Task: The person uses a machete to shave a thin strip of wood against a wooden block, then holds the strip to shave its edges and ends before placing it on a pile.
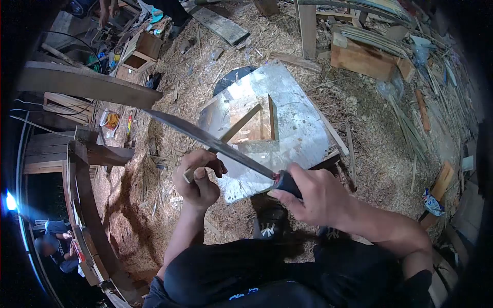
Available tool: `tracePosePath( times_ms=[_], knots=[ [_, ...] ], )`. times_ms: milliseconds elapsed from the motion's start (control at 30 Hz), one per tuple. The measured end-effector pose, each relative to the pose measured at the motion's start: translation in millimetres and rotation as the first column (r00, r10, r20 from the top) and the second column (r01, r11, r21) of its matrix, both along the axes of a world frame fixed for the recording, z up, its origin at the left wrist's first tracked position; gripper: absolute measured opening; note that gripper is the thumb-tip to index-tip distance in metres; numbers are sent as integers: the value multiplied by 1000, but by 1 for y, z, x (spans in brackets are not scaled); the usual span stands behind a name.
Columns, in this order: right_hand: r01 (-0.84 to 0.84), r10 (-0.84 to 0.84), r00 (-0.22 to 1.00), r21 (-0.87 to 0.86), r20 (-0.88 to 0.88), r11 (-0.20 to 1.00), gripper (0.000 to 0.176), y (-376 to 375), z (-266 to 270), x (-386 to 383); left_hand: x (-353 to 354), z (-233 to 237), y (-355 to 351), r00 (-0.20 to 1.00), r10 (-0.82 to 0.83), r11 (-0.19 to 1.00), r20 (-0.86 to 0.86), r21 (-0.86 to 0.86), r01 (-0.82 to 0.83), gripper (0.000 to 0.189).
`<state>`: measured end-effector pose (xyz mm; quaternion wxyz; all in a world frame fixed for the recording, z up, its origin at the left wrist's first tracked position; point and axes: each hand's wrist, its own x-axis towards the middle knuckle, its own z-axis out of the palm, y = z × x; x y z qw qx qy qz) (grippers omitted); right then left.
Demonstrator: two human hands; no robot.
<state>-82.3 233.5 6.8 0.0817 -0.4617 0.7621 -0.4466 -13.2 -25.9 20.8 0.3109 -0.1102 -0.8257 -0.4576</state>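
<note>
My right hand point(313, 197) grips the dark handle of a long machete point(205, 137), whose blade runs up and left across the view. My left hand point(197, 179) is closed around a thin strip of wood point(241, 123) that slants up to the right, and the blade rests against the strip just above my fingers. Both hands are over a shiny metal sheet point(298, 118) lying on the ground. My knees in dark trousers fill the bottom of the view.
The ground is covered in sawdust and wood shavings point(375, 143). Planks point(308, 25) and a wooden block point(362, 59) lie at the back, a wooden box point(141, 54) at the back left, and a heavy beam point(87, 82) on the left. A person point(56, 246) crouches at lower left.
</note>
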Motion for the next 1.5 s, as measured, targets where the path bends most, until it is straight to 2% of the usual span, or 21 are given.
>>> tracePosePath(
  times_ms=[67, 100, 200, 233, 333, 400, 467, 533, 600, 667, 767, 800, 867, 900, 967, 1067, 1133, 1200, 1300, 1400, 1500],
  knots=[
    [40, -44, 990, 33, 131, 999, 41, 0, -22, 0, 6, -1, -4, 993, 49, 996, 109, -84, -40, 50],
    [120, -123, 981, 33, 151, 992, 40, -2, -28, -5, 4, 0, 4, 991, 127, 987, 42, -106, -122, 49],
    [154, -166, 979, 109, 114, 982, 40, 4, -22, -14, 5, 4, 2, 987, 122, 992, 105, -47, -118, 46],
    [97, -125, 965, 128, 232, 987, 40, 3, -13, -13, 5, 4, 2, 987, 121, 992, 107, -49, -116, 46],
    [40, -39, 998, -14, 49, 999, 40, 1, -4, 1, 2, 2, 3, 992, 114, 979, 47, -172, -104, 43],
    [31, -29, 994, -19, 106, 999, 41, 1, -16, 1, 4, 1, 3, 998, 66, 973, 9, -222, -63, 43],
    [141, -184, 955, 188, 234, 972, 41, 5, -32, -15, 5, 2, 2, 998, 59, 980, 17, -194, -55, 44],
    [188, -208, 972, 168, 108, 968, 40, 8, -27, -21, 4, 0, 1, 999, 42, 985, -1, -168, -42, 43],
    [91, -111, 958, 88, 263, 992, 39, 6, -15, -13, 2, 4, 0, 999, 32, 983, 19, -181, -28, 43],
    [52, -67, 971, 68, 230, 996, 36, 6, -7, -7, 2, 4, -1, 999, 28, 982, 33, -189, -21, 43],
    [147, -173, 959, 128, 226, 981, 37, 8, -25, -10, 4, 2, 0, 999, 44, 966, -14, -255, -46, 42],
    [167, -252, 906, 260, 341, 951, 39, 6, -19, -21, 5, 2, 0, 998, 57, 972, 5, -229, -54, 42],
    [213, -237, 965, 199, 111, 957, 39, 9, -26, -24, 3, 3, 1, 998, 66, 976, 17, -207, -61, 42],
    [211, -236, 965, 197, 114, 957, 39, 8, -20, -22, 2, 5, 3, 999, 53, 974, 4, -221, -50, 42],
    [58, -120, 936, 192, 331, 980, 40, 8, -2, -12, 1, 5, 2, 999, 39, 972, -8, -232, -39, 41],
    [73, -113, 947, 141, 300, 987, 41, 10, -9, -8, 4, 3, -2, 999, 19, 955, -32, -295, -28, 41],
    [218, -312, 905, 314, 289, 924, 42, 8, -18, -20, 5, 2, -2, 1000, 22, 967, -14, -254, -25, 41],
    [237, -306, 932, 313, 193, 920, 42, 11, -27, -26, 5, 2, -3, 1000, 13, 968, -3, -252, -14, 42],
    [227, -308, 910, 290, 276, 930, 41, 11, -20, -23, 6, 2, -3, 1000, 17, 967, 15, -256, -13, 42],
    [216, -270, 945, 268, 186, 939, 42, 16, -13, -16, 3, 0, -3, 1000, 8, 973, -2, -230, -8, 43],
    [158, -248, 900, 262, 358, 952, 43, 18, -21, -13, 5, -4, -4, 1000, 7, 981, -12, -194, -9, 43]
  ],
)
